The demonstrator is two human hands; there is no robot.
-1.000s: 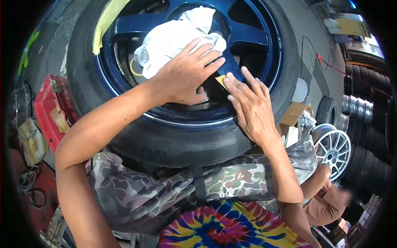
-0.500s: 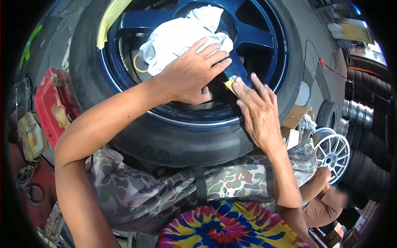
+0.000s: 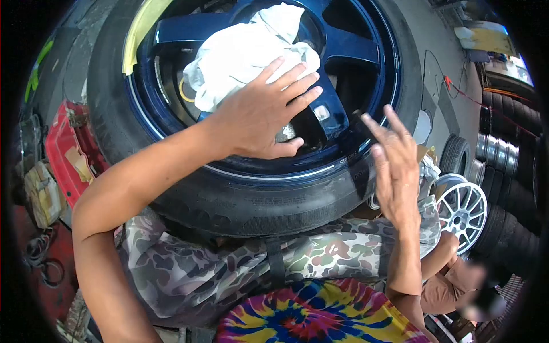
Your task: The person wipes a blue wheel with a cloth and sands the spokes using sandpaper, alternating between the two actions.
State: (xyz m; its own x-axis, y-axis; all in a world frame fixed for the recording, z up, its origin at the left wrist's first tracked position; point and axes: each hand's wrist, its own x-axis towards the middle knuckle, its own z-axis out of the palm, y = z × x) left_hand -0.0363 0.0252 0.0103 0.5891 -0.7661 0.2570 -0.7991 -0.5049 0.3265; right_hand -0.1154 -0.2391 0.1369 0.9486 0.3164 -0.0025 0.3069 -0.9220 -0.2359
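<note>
My left hand (image 3: 266, 111) lies with fingers spread over a crumpled white cloth (image 3: 231, 66) and the lower spokes of a dark blue wheel rim (image 3: 351, 54). The rim sits in a black tyre (image 3: 257, 208) lying in front of me. My right hand (image 3: 396, 171) is raised over the tyre's right side, a little blurred, with index and middle fingers stretched out. At its index fingertip is a small dark edge of something I cannot make out. A pale patch (image 3: 322, 112) shows on the spoke between my hands. Yellow masking tape (image 3: 137, 43) covers the rim's upper left edge.
A red plastic case (image 3: 66, 151) stands to the left. A silver multi-spoke wheel (image 3: 462, 217) is at the right, with stacked tyres (image 3: 506, 194) behind it. A red-and-black cable (image 3: 449, 83) runs across the floor. Another person's leg (image 3: 443, 283) shows at lower right.
My right hand has lifted off the spoke and moved right; the yellow piece under its fingers no longer shows there. My left hand stays by the cloth. The view has shifted slightly.
</note>
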